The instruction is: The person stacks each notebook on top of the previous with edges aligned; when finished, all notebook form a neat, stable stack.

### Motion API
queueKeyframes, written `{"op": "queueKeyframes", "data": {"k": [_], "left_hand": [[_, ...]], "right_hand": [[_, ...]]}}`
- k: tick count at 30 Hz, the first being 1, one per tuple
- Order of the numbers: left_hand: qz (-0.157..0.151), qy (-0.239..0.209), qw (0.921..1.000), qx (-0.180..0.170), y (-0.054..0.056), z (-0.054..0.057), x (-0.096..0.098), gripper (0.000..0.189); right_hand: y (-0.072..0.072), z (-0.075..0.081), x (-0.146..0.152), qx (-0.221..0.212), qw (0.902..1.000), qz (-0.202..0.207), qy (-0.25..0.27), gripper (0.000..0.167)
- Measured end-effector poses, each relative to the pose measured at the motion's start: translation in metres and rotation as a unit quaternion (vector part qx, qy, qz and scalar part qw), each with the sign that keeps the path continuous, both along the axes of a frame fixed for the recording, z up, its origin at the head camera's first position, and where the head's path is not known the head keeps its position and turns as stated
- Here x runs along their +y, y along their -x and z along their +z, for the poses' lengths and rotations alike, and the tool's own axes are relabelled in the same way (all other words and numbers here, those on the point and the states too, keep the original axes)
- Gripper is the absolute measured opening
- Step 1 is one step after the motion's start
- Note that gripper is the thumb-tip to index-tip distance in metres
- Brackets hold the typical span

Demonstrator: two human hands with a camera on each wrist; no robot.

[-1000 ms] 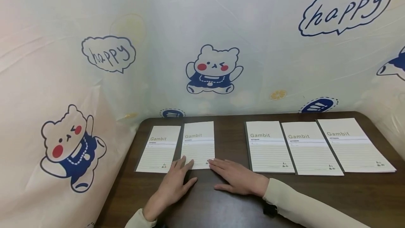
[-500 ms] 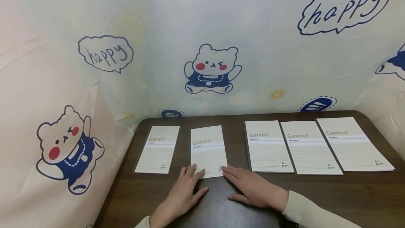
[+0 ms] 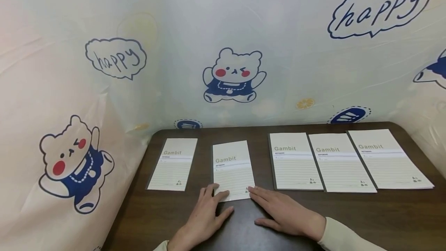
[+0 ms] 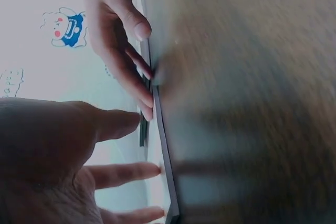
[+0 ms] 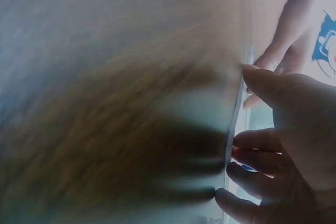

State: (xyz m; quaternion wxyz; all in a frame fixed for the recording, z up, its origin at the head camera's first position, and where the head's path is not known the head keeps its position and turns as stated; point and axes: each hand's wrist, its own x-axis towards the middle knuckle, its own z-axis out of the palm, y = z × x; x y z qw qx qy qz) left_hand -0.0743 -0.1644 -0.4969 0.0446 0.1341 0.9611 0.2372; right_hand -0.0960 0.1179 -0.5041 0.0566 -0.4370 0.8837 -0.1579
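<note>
A white notebook (image 3: 232,171) marked "Gambit", with a dark spine, lies slightly turned on the dark wooden table (image 3: 240,227). My left hand (image 3: 207,214) rests its fingertips on the notebook's lower left corner, thumb spread away over the table. At the lower right corner, the fingertips of my right hand (image 3: 283,210) touch the edge with the fingers extended. In the left wrist view the notebook (image 4: 164,153) shows edge-on, flat on the tabletop, with the left hand's fingers (image 4: 126,174) over it.
One matching notebook (image 3: 173,165) lies at the left. At the right stand side by side three more: a near one (image 3: 292,162), a middle one (image 3: 341,164) and a far right one (image 3: 388,160). A printed bear curtain (image 3: 296,69) hangs behind the table's back edge.
The notebook between my hands has slid right and toward me, away from the left notebook, turning slightly. Both hands have moved along with it. The other notebooks have stayed put.
</note>
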Motion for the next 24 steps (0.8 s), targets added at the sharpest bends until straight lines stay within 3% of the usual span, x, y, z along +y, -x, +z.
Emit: {"op": "queueKeyframes", "data": {"k": [6, 11, 13, 15, 22, 24], "left_hand": [[0.065, -0.072, 0.995, -0.024, 0.005, -0.005, -0.003, 0.059], [0.1, -0.141, 0.9841, -0.04, 0.014, -0.001, -0.01, 0.072], [0.109, -0.171, 0.9784, -0.041, 0.016, 0.001, -0.013, 0.073], [0.115, -0.198, 0.9724, -0.045, 0.017, 0.001, -0.014, 0.072], [0.143, -0.261, 0.9521, -0.071, 0.018, 0.003, -0.015, 0.071], [0.147, -0.271, 0.9484, -0.073, 0.019, 0.004, -0.015, 0.07]], "right_hand": [[0.001, -0.002, 0.001, -0.083, 0.9938, -0.047, 0.058, 0.076], [-0.002, 0.001, -0.001, -0.138, 0.9726, -0.12, 0.144, 0.08], [-0.002, 0.003, -0.003, -0.175, 0.9544, -0.145, 0.193, 0.081], [-0.002, 0.006, -0.006, -0.221, 0.9301, -0.171, 0.238, 0.083], [0.001, 0.012, -0.01, -0.354, 0.8401, -0.248, 0.328, 0.08], [0.0, 0.014, -0.012, -0.399, 0.8091, -0.257, 0.347, 0.078]]}}
